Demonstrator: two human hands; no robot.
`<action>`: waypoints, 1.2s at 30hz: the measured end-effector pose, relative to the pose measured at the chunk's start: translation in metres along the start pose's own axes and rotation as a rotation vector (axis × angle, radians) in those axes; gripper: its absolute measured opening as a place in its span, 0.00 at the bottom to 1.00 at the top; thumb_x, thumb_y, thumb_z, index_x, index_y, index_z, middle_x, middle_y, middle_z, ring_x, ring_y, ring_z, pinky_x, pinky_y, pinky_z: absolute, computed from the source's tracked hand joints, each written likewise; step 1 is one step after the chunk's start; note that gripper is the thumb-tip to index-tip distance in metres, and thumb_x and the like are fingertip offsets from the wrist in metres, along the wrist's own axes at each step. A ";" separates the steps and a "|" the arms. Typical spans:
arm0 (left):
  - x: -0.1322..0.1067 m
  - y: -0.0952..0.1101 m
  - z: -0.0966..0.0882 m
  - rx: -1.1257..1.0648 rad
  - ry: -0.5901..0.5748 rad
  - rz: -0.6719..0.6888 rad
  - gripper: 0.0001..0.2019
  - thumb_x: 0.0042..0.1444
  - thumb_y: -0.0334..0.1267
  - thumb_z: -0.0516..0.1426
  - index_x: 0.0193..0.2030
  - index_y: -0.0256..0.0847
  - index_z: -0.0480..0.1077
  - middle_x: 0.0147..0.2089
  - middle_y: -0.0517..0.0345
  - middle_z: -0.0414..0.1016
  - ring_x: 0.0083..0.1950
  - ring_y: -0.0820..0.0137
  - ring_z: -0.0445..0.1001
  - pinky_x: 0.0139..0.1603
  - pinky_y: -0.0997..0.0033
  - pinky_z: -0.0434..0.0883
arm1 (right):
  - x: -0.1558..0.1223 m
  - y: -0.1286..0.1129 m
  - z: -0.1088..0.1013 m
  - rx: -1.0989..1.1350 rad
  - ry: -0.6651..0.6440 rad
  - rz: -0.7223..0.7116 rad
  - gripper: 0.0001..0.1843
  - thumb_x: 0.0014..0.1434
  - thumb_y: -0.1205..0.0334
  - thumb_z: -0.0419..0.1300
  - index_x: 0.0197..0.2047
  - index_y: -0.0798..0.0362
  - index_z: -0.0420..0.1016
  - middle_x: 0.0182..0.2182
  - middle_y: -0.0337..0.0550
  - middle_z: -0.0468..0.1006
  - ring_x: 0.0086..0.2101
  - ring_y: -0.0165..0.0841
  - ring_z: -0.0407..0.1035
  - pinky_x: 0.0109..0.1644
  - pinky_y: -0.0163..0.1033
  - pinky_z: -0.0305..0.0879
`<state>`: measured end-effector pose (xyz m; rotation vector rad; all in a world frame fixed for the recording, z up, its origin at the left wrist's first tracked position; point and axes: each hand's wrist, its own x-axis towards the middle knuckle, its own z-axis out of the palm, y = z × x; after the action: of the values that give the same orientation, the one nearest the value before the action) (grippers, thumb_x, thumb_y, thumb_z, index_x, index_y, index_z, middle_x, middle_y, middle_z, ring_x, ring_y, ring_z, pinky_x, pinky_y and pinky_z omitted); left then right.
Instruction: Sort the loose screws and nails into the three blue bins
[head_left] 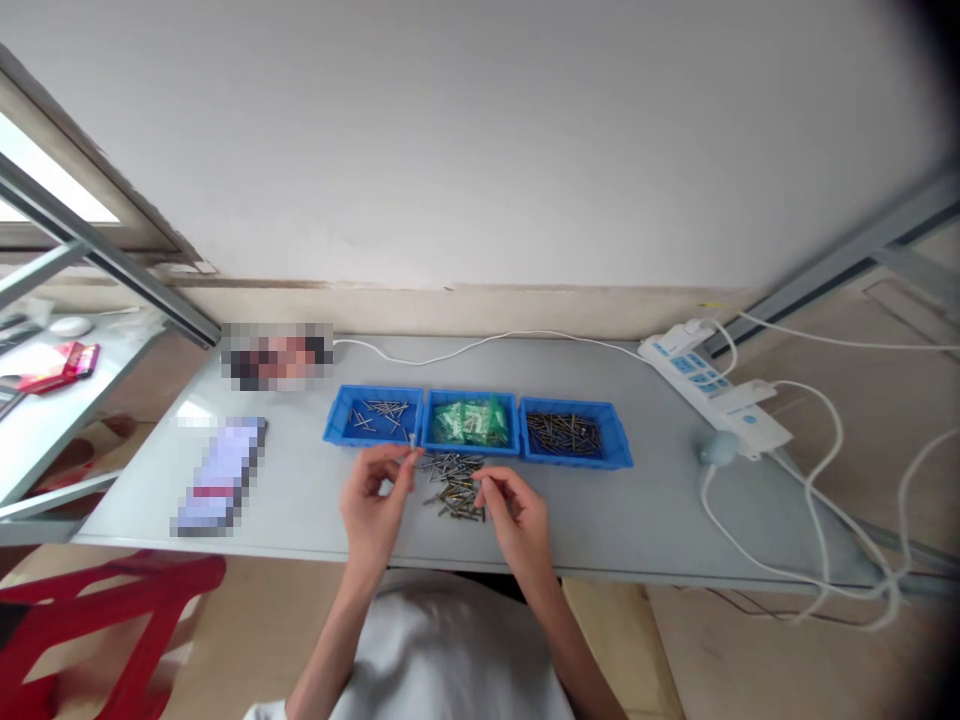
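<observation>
My left hand is closed in a pinch just in front of the left blue bin, with a small pale screw at its fingertips. Thumb and forefinger of my right hand press together at the right edge of a loose pile of screws, silver at the back and brassy in front. Whatever those fingers grip is too small to make out. Scattered silver screws lie in the left bin. Green-and-clear plastic packets fill the middle blue bin, and dark screws the right blue bin.
A power strip with plugs and white cables occupies the table's right side. One cable runs along the back by the wall. Toward the left lie a blurred-out phone-shaped item and another blurred item. A red stool stands below left.
</observation>
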<state>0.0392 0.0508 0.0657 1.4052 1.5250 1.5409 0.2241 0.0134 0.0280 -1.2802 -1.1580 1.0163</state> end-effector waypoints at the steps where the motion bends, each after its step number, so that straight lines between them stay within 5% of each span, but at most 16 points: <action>1: 0.009 0.002 -0.004 0.046 0.024 0.024 0.10 0.62 0.44 0.66 0.43 0.42 0.74 0.34 0.59 0.82 0.25 0.75 0.73 0.28 0.76 0.71 | 0.000 0.000 0.000 -0.002 0.000 -0.003 0.14 0.72 0.51 0.59 0.44 0.51 0.82 0.26 0.39 0.77 0.27 0.32 0.69 0.32 0.36 0.63; 4: 0.026 0.001 -0.018 0.265 -0.011 0.103 0.08 0.64 0.44 0.64 0.41 0.42 0.75 0.28 0.64 0.76 0.25 0.76 0.70 0.30 0.77 0.69 | 0.000 0.001 0.000 -0.006 -0.005 -0.009 0.14 0.72 0.51 0.59 0.44 0.51 0.82 0.26 0.39 0.77 0.27 0.33 0.69 0.32 0.36 0.63; 8: 0.017 -0.014 -0.031 0.456 -0.155 0.163 0.08 0.65 0.45 0.62 0.40 0.43 0.77 0.23 0.68 0.67 0.23 0.77 0.63 0.28 0.78 0.64 | 0.000 0.001 0.000 -0.001 -0.008 -0.006 0.15 0.72 0.51 0.59 0.44 0.51 0.82 0.26 0.40 0.77 0.27 0.32 0.70 0.32 0.36 0.63; 12: -0.001 -0.031 -0.036 0.578 -0.459 0.138 0.10 0.67 0.44 0.58 0.49 0.46 0.79 0.26 0.66 0.73 0.23 0.74 0.68 0.29 0.76 0.64 | 0.001 -0.002 0.001 0.006 -0.008 -0.015 0.15 0.72 0.51 0.59 0.43 0.52 0.82 0.26 0.40 0.77 0.27 0.32 0.69 0.31 0.36 0.62; 17: -0.001 -0.034 -0.036 0.632 -0.544 0.129 0.09 0.70 0.42 0.54 0.46 0.47 0.77 0.34 0.59 0.79 0.27 0.69 0.73 0.31 0.72 0.64 | 0.002 -0.004 0.001 -0.003 -0.013 -0.023 0.16 0.71 0.50 0.59 0.43 0.52 0.81 0.25 0.40 0.77 0.26 0.32 0.68 0.30 0.36 0.62; 22: -0.004 -0.028 -0.033 0.447 -0.528 0.065 0.07 0.71 0.43 0.53 0.47 0.46 0.71 0.35 0.60 0.78 0.29 0.69 0.73 0.33 0.71 0.66 | 0.001 -0.003 0.000 -0.007 -0.021 -0.009 0.16 0.71 0.49 0.59 0.43 0.52 0.81 0.26 0.40 0.77 0.26 0.32 0.69 0.30 0.36 0.63; 30: -0.031 -0.021 0.011 -0.262 -0.512 -0.188 0.10 0.73 0.48 0.55 0.48 0.44 0.62 0.43 0.53 0.83 0.23 0.77 0.69 0.28 0.75 0.69 | 0.003 0.002 0.000 0.022 0.000 -0.016 0.15 0.72 0.50 0.59 0.44 0.52 0.81 0.26 0.38 0.77 0.26 0.31 0.69 0.31 0.35 0.64; 36: -0.031 -0.024 0.013 -0.260 -0.514 -0.209 0.15 0.71 0.47 0.58 0.57 0.42 0.67 0.47 0.48 0.85 0.26 0.73 0.75 0.34 0.70 0.76 | 0.002 0.003 0.000 0.014 -0.008 -0.001 0.15 0.72 0.50 0.59 0.44 0.51 0.81 0.26 0.39 0.77 0.27 0.32 0.70 0.31 0.35 0.65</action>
<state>0.0535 0.0321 0.0323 1.3115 1.0780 1.0943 0.2248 0.0157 0.0247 -1.2656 -1.1558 1.0275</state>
